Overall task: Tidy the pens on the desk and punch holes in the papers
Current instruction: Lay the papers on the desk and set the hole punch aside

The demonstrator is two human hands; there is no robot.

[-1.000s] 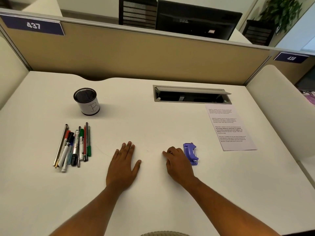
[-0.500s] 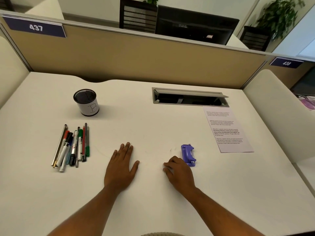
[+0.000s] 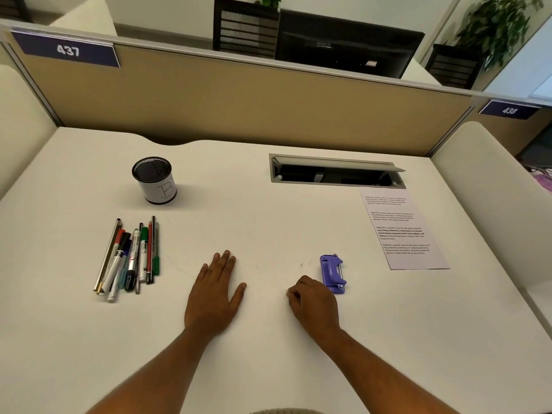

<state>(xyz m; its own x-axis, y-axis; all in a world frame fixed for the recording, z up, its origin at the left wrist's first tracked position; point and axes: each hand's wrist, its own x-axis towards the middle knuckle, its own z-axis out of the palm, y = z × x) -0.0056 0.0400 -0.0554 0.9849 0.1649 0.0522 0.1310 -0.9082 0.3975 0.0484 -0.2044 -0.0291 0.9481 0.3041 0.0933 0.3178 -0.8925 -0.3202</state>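
Observation:
Several pens and markers (image 3: 131,258) lie side by side in a loose bundle on the left of the white desk (image 3: 268,354). Behind them stands a mesh pen cup (image 3: 154,180) with a white label marked "B". A small purple hole punch (image 3: 333,274) sits right of centre. A printed sheet of paper (image 3: 401,230) lies at the right. My left hand (image 3: 213,297) rests flat on the desk, fingers spread, holding nothing. My right hand (image 3: 313,303) rests just left of the punch with its fingers curled under, nothing in it.
An open cable hatch (image 3: 336,171) is set into the desk behind the paper. A tan partition (image 3: 239,103) walls the back, with cream side panels left and right.
My right hand has drawn back toward me and curled its fingers, away from the hole punch. The left hand stays flat in place. The camera has shifted slightly.

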